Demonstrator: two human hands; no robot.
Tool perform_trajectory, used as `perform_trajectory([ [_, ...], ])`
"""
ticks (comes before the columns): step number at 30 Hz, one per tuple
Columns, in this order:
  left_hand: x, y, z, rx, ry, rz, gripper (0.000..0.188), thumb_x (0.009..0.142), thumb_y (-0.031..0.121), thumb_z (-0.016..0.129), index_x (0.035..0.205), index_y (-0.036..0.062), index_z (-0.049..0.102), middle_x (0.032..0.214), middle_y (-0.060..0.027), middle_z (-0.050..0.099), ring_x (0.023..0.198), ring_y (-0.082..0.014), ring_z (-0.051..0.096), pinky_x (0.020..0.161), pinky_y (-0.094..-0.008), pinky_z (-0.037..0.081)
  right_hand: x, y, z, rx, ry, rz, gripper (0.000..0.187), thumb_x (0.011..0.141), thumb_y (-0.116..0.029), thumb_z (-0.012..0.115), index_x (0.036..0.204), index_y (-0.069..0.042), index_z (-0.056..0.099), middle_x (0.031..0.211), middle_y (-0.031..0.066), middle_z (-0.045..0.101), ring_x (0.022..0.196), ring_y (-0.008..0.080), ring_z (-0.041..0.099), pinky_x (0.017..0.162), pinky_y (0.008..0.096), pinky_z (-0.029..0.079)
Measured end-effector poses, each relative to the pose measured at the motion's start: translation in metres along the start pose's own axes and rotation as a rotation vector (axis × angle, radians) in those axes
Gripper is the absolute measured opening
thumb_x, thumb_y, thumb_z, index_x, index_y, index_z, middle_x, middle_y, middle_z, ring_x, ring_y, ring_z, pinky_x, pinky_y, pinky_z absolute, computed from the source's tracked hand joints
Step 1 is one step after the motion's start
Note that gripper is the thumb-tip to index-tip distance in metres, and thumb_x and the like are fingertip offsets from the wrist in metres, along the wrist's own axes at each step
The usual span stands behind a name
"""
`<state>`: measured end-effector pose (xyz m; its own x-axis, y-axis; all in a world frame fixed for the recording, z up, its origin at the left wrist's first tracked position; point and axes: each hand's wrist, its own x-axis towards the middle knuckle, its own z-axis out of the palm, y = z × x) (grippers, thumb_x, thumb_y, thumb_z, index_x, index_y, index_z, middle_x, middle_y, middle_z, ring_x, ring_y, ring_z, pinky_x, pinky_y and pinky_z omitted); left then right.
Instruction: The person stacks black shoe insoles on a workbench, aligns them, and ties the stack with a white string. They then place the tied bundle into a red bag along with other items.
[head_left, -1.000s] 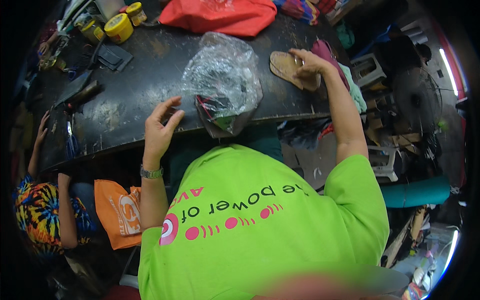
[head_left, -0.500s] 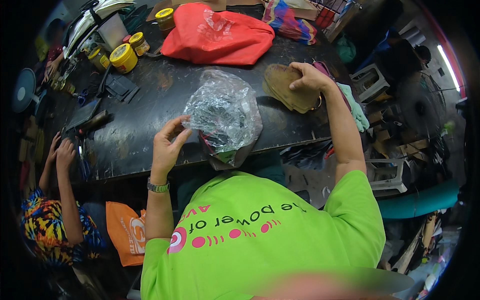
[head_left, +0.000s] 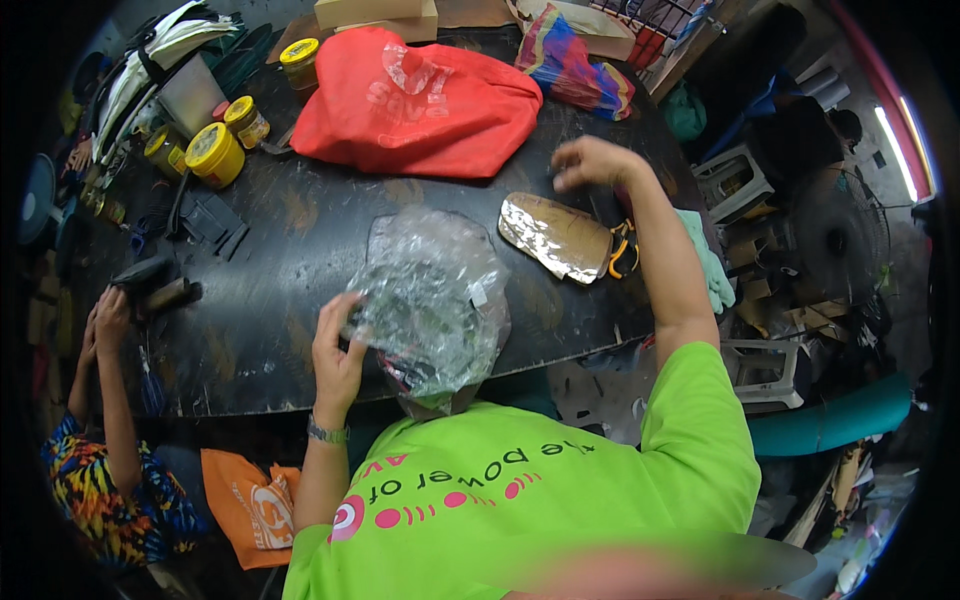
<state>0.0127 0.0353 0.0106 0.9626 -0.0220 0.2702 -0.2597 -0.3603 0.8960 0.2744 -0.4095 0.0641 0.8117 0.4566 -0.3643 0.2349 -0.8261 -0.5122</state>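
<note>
My left hand point(head_left: 337, 350) is at the left edge of a crumpled clear plastic bag point(head_left: 425, 300), its fingertips touching the film and its thumb apart from the fingers. Something dark with a bit of red shows through the bag, too wrapped to name. Above the table to the right hovers my right hand point(head_left: 598, 165), fingers loosely spread, slightly blurred, with nothing seen in them. Just below it lies a flat brown piece point(head_left: 557, 238) with rounded ends and shiny, silvery patches. Beside that piece is an orange-handled hand tool point(head_left: 623, 250), partly hidden by my forearm.
A red cloth bag point(head_left: 420, 105) and a multicoloured bag point(head_left: 575, 65) lie at the back. Yellow-lidded jars point(head_left: 215, 155) stand at the back left, near a black strapped item point(head_left: 212, 222). A co-worker's hands point(head_left: 108, 318) rest at the left edge. Green cloth point(head_left: 708, 260) lies at the right.
My right hand has let go of the stacked brown pieces and lifted away; a shiny surface now shows on the brown piece. My left hand stays at the plastic bag. The whole view has shifted.
</note>
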Motion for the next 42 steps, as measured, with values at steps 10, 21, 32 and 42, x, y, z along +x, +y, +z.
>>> perform_trajectory([
  [10, 0.002, 0.005, 0.003, 0.083, 0.002, -0.108, 0.045, 0.091, 0.025, 0.066, 0.126, -0.0026, 0.061, 0.12, -0.0169, 0.062, 0.11, -0.0293, 0.062, 0.095, -0.0361, 0.048, 0.166, 0.075, -0.114, 0.152, 1.199, 0.367, 0.111, 0.068, -0.049, 0.088, 0.148, 0.002, 0.03, 0.143, 0.0286, 0.047, 0.133, 0.0391, 0.048, 0.11, 0.0465, 0.041],
  [21, 0.003, 0.006, 0.003, 0.041, -0.021, -0.071, 0.039, 0.092, 0.016, 0.06, 0.127, -0.0017, 0.06, 0.118, -0.0153, 0.063, 0.11, -0.0286, 0.06, 0.098, -0.0363, 0.043, 0.166, 0.094, -0.095, 0.907, 1.282, 0.167, 0.021, 0.09, -0.017, 0.072, 0.108, -0.006, 0.073, 0.082, -0.0007, 0.065, 0.063, 0.009, 0.055, 0.056, 0.0265, 0.041],
  [32, 0.003, -0.002, 0.005, 0.02, -0.008, 0.012, 0.039, 0.096, 0.021, 0.061, 0.13, 0.001, 0.059, 0.119, -0.0153, 0.062, 0.108, -0.0281, 0.061, 0.095, -0.034, 0.046, 0.001, -0.054, -0.17, 1.013, 0.842, -0.574, 0.023, 0.096, -0.016, 0.066, 0.116, -0.005, 0.066, 0.106, 0.0033, 0.07, 0.092, 0.0165, 0.067, 0.084, 0.0334, 0.055],
  [42, -0.023, -0.013, -0.022, -0.524, 0.301, -0.062, 0.05, 0.102, 0.041, 0.055, 0.139, 0.0071, 0.053, 0.137, -0.006, 0.053, 0.121, -0.0191, 0.051, 0.1, -0.0327, 0.042, 0.011, -0.295, -0.065, 0.992, 0.27, -0.723, 0.014, 0.096, -0.022, 0.068, 0.1, -0.009, 0.068, 0.086, -0.0003, 0.068, 0.071, 0.01, 0.063, 0.066, 0.0269, 0.053],
])
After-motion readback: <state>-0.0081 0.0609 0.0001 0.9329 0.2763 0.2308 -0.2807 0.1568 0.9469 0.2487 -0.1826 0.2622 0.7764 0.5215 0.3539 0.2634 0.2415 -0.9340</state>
